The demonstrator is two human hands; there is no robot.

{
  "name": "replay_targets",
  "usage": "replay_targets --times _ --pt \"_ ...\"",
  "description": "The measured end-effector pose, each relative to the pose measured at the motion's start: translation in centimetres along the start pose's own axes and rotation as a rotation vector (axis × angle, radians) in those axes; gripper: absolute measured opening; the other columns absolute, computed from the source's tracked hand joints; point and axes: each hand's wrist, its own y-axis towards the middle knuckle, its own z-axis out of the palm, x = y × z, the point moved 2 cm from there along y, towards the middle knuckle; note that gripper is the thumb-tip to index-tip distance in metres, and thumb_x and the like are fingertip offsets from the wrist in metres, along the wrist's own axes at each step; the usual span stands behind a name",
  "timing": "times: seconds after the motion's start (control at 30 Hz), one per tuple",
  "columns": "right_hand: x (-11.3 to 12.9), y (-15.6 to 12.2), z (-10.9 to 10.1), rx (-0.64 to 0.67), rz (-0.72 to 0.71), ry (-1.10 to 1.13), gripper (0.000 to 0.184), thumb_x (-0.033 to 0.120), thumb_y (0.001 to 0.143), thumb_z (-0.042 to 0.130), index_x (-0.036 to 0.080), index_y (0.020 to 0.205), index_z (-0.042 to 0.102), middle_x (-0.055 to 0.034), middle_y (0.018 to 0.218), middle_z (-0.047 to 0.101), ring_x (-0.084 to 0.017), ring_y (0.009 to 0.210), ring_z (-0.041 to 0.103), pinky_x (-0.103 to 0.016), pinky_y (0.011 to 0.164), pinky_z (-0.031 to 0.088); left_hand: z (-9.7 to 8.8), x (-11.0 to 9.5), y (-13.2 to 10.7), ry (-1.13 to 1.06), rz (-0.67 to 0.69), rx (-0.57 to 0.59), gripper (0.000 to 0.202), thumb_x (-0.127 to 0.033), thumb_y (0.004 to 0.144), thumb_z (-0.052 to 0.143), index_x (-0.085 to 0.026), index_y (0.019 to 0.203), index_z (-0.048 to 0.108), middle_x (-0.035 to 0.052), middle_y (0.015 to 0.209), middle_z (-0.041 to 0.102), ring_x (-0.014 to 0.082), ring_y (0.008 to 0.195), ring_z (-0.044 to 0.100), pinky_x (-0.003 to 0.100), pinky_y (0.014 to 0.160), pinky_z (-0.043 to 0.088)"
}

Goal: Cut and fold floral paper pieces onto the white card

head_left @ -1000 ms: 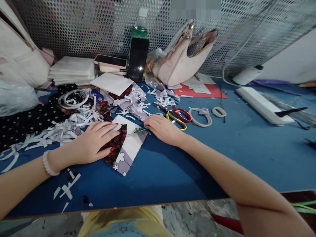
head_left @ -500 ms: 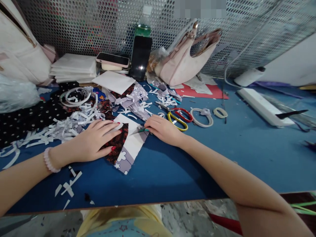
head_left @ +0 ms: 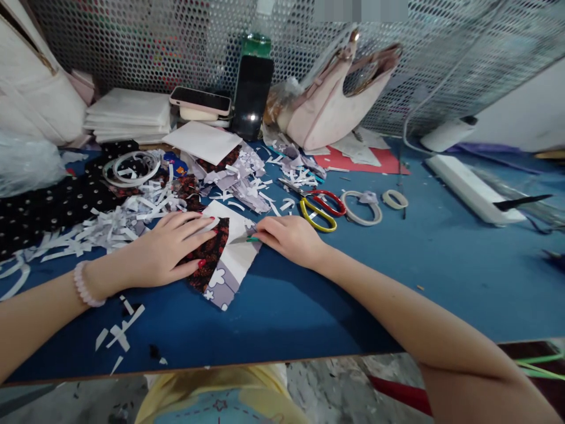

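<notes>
My left hand (head_left: 164, 250) lies flat, fingers stretched out, pressing a dark red patterned fabric piece (head_left: 210, 254) onto a white and lilac flowered fabric piece (head_left: 233, 265) on the blue table (head_left: 309, 306). My right hand (head_left: 291, 238) is closed around a thin tool with a green handle (head_left: 248, 238), whose metal tip rests on the white part of the fabric beside the dark piece. A pink bead bracelet (head_left: 83, 285) sits on my left wrist.
Scissors with red and yellow handles (head_left: 318, 207) lie just beyond my right hand, with tape rolls (head_left: 361, 208) to their right. White paper shreds (head_left: 110, 224) and black dotted cloth (head_left: 48, 206) cover the left. A pink handbag (head_left: 335, 100), phones (head_left: 200, 100) and a bottle stand against the perforated back panel. A white power strip (head_left: 468, 188) lies at right.
My right hand has drawn the green-handled tool a little nearer to me along the white fabric. My left hand has stayed pressed on the dark fabric.
</notes>
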Motion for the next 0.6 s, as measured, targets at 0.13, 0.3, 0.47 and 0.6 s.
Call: replay_targets --times 0.13,0.3,0.47,0.6 --pt "0.66 0.25 -0.04 -0.017 -0.028 -0.04 0.039 0.036 0.103 0.031 0.017 0.082 0.058 -0.0044 0.069 0.066 -0.012 0.058 0.056 -0.024 0.052 0.031 0.11 -0.02 0.04 -0.005 0.01 -0.015 0.052 -0.039 0.096 0.042 -0.017 0.144 0.042 0.0126 0.153 0.04 0.0333 0.139 0.032 0.055 0.111 0.033" --pt "0.94 0.25 -0.12 -0.028 -0.059 -0.074 0.04 0.034 0.103 0.031 0.017 0.08 0.059 -0.004 0.067 0.066 -0.012 0.057 0.057 -0.025 0.051 0.032 0.07 -0.11 0.07 -0.007 0.009 -0.031 0.051 -0.038 0.096 0.043 -0.015 0.141 0.045 0.0143 0.151 0.041 0.0336 0.138 0.034 0.054 0.112 0.033" --pt "0.76 0.18 -0.11 0.006 -0.077 -0.043 0.04 0.034 0.103 0.031 0.018 0.081 0.06 -0.0044 0.068 0.066 -0.013 0.059 0.058 -0.025 0.052 0.034 0.17 -0.05 0.05 -0.032 -0.002 -0.023 0.051 -0.039 0.096 0.044 -0.018 0.143 0.044 0.0136 0.152 0.041 0.0333 0.138 0.034 0.054 0.111 0.033" --pt "0.71 0.23 -0.1 -0.011 -0.093 -0.061 0.043 0.035 0.104 0.028 0.018 0.079 0.059 -0.0036 0.065 0.065 -0.012 0.056 0.056 -0.024 0.051 0.033 0.24 0.02 0.11 -0.037 -0.001 -0.031 0.052 -0.04 0.096 0.043 -0.019 0.143 0.044 0.0136 0.151 0.041 0.0336 0.138 0.035 0.055 0.111 0.033"
